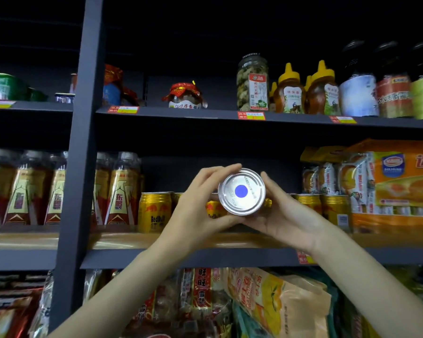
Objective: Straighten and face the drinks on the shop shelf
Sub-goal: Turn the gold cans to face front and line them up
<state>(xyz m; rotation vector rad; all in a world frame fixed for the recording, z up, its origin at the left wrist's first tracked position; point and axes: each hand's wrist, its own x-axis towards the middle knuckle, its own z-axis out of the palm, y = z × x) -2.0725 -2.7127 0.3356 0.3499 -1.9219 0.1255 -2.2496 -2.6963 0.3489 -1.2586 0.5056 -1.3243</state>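
A gold drink can [241, 190] is held tipped toward me, its silver base with a blue dot facing the camera. My left hand [200, 208] grips its left side, fingers curled over the top edge. My right hand [282, 211] cups its right side and underside. Behind the hands, gold Red Bull cans [154, 211] stand in a row on the middle shelf [122, 241], with more gold cans [327, 208] to the right. Some cans are hidden by my hands.
Tall brown drink bottles [120, 191] fill the middle shelf's left part. Orange snack packs [396, 186] sit at its right. Jars and honey bottles [291, 91] stand on the shelf above. Bagged snacks [274, 303] lie below. A dark upright post [78, 154] divides the bays.
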